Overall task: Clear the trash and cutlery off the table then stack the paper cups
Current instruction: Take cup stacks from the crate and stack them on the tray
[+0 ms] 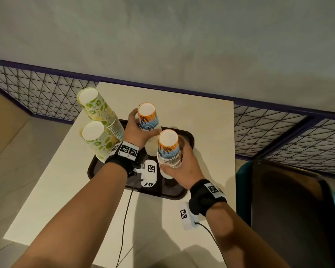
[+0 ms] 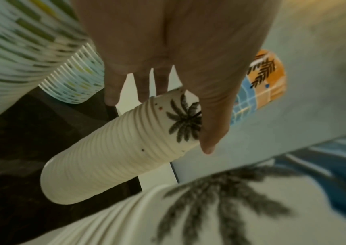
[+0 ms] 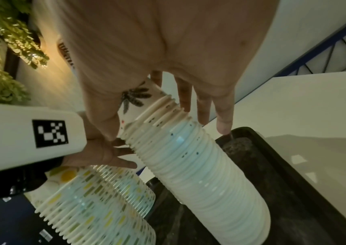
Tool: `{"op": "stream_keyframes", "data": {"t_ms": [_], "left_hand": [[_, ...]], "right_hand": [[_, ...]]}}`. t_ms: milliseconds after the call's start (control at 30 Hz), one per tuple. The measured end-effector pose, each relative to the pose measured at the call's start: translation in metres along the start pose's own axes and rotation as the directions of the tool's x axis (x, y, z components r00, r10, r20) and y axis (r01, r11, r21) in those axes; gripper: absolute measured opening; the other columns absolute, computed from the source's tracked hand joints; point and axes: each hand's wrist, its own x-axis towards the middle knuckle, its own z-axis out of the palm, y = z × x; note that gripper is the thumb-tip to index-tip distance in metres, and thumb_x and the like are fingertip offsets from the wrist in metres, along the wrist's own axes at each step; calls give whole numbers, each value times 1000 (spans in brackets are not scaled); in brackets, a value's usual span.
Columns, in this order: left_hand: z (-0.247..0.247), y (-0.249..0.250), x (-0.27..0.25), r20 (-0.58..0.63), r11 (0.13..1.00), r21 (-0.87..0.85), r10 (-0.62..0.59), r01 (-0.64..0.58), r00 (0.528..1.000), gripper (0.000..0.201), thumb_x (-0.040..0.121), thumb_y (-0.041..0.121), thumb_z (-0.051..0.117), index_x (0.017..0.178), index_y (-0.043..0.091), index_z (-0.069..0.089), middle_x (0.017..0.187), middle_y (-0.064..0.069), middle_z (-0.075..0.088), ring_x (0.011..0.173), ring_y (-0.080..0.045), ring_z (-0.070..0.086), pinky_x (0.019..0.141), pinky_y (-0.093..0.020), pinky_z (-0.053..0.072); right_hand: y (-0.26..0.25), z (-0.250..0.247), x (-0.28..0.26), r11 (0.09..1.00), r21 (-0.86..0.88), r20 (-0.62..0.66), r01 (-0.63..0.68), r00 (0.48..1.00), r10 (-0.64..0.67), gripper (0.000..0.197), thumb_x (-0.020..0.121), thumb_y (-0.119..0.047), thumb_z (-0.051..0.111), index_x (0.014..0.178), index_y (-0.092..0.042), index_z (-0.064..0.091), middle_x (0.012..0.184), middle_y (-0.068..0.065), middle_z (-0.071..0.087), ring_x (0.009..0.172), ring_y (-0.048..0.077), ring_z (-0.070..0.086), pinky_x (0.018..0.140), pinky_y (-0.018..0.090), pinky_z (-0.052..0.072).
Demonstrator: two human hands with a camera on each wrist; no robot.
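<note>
My left hand (image 1: 137, 132) was curled round the upper part of the far palm-print cup stack (image 1: 147, 118), thumb on one side and fingers on the other; my right hand (image 1: 184, 163) was wrapped likewise round the near palm-print stack (image 1: 168, 149), which stood at about 4 o'clock from the first. Both stacks were inverted, bases up, over the dark tray (image 1: 189, 136), and the right wrist view showed the lower rims of the near stack unevenly nested just below my fingers (image 3: 203, 106). Two lime-print stacks (image 1: 97, 120) leaned at about 9 o'clock from my left hand, just beside the wrist camera (image 1: 150, 173). I judged the risks as follows: squeezing the thin paper could buckle a wall; lifting from the upper part could part a stack at the loose rims; a sideways sweep of the left forearm could topple the leaning stacks off the white table (image 1: 201, 117).
</note>
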Motion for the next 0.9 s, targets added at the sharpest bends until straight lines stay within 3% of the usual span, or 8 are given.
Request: {"op": "stream_keyframes", "data": {"t_ms": [67,200,267,400,600,800,900], "left_hand": [[-1,4,-3,31,999,35,-6,5,999,102,74,17,95,157,14,36,150,-9,58,135,-25,58,117,-44,47],[1,4,-7,74,993,115,-35,26,997,80,82,21,89,148,11,47,144,-8,64,131,-26,60,103,-31,44],[0,1,-9,70,990,137,-42,32,997,78,81,25,90,146,13,48,142,-7,65,131,-27,61,104,-33,46],[-3,-4,-20,42,989,136,-57,51,997,84,69,34,91,142,16,53,138,-6,69,127,-30,65,112,-49,52],[-3,-15,-35,64,995,94,-45,39,997,95,57,45,82,143,18,51,139,-5,68,128,-29,65,112,-51,52],[-5,-17,-41,105,996,85,-37,28,994,102,50,51,79,143,18,51,139,-5,68,129,-29,64,112,-50,52],[-7,-18,-41,119,997,68,-38,29,992,95,58,42,85,143,18,51,140,-6,67,130,-30,64,113,-51,51]], "right_hand": [[-2,6,3,998,-63,-19,2,1000,-4,106,61,-38,91,147,-42,29,146,-11,47,135,12,49,112,42,46],[0,14,6,994,-106,-65,-25,998,18,95,67,-32,91,144,-37,36,142,-6,54,130,16,55,109,43,49],[1,12,7,993,-112,-97,-24,995,13,91,68,-30,90,142,-37,37,140,-6,56,129,16,57,108,41,49],[-3,5,11,995,-98,-150,-28,989,13,87,70,-22,90,140,-33,38,139,-4,58,129,18,57,108,32,46],[-8,-4,17,990,-134,-191,-42,981,16,85,71,-23,90,141,-22,42,137,-1,60,125,19,59,97,20,42],[-12,-3,14,988,-139,-220,-73,975,41,83,73,-23,88,141,-22,41,136,0,60,124,20,59,100,24,44],[-14,-1,13,986,-132,-223,-101,972,69,83,75,-23,87,142,-21,40,137,0,60,126,22,58,97,22,40]]}}
